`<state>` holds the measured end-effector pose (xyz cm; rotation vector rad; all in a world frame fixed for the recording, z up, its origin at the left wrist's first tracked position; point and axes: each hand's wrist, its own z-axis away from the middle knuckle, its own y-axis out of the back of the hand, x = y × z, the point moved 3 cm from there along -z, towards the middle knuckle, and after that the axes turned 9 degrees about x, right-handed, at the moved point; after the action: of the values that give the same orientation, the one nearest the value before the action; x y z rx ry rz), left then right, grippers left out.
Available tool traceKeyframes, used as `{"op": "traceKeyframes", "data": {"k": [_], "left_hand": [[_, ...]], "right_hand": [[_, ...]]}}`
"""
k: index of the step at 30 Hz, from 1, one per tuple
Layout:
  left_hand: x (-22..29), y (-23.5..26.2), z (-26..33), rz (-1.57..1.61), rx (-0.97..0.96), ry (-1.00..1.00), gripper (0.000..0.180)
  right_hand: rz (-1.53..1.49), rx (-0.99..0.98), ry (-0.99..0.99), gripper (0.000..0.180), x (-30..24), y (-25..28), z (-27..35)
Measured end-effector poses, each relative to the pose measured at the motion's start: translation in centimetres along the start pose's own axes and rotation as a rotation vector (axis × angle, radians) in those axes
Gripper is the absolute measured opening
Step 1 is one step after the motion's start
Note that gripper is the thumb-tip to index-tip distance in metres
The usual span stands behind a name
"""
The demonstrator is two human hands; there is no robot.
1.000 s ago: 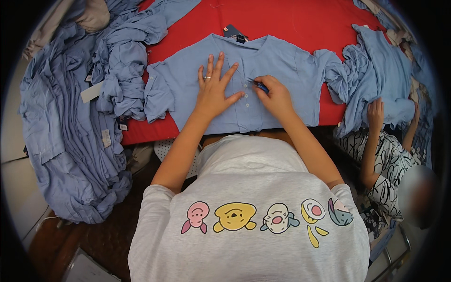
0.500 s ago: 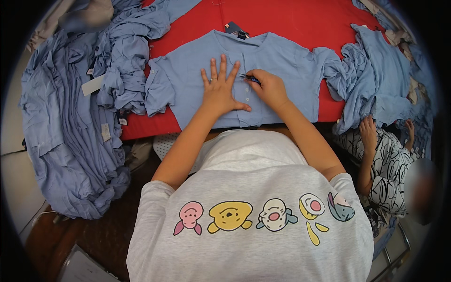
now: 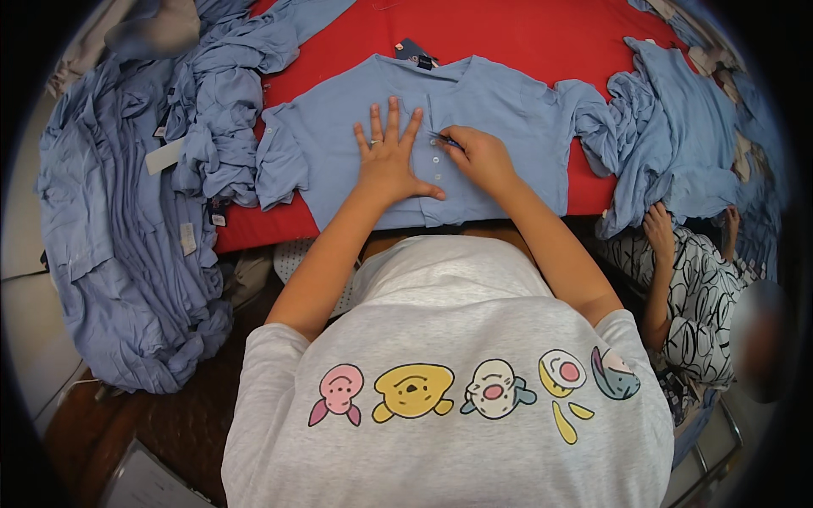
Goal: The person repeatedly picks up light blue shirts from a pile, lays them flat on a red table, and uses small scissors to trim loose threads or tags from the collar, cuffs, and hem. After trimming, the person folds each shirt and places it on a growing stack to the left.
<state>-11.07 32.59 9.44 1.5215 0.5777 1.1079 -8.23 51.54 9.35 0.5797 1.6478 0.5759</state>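
Where hands press: heaped blue garments (image 3: pixel 135 220) alongside.

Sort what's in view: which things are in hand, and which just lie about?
In hand: left hand flat on spread blue shirt; right hand holding small tool.
Lying about: heaped blue shirts, left and right; red tabletop.

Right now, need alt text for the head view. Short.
A person's left hand lies flat, fingers spread, on a light blue shirt spread over a red table, while the right hand holds a small dark tool at the button placket. Heaps of blue shirts flank both sides.
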Motion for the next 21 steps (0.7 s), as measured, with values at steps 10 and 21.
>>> {"op": "traceKeyframes", "data": {"k": [10,21], "left_hand": [[0.3,-0.2,-0.3,-0.074,-0.073,0.043,0.164],[2.3,0.2,-0.6,-0.032,-0.091,0.171,0.149]], "right_hand": [[0.031,-0.070,0.200,0.031,-0.1,0.4,2.5],[0.126,0.621,-0.160,0.018,8.5,15.7,2.3]]}}
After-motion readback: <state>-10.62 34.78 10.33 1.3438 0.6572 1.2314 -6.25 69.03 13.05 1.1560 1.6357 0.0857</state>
